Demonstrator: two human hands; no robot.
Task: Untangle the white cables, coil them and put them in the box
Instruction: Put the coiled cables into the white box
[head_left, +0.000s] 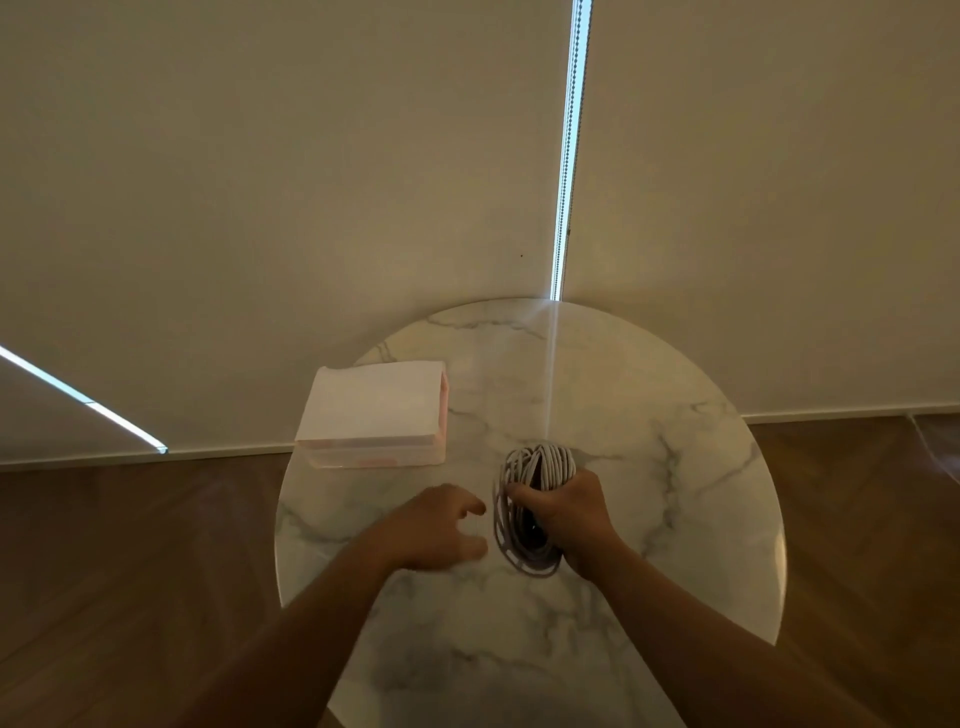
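Right hand (569, 512) grips the coiled white cables (535, 467); left hand (441, 527) hovers just beside, fingers loosely spread; box (374, 415) lies far left on the worktop (649, 389).

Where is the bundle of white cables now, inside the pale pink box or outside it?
Outside. The right hand grips the coiled white cables over the round marble table, apart from the pale pink rectangular box.

fingers of left hand (439, 525) blurred, cable coil (540, 462) partly hidden by right hand (569, 517)
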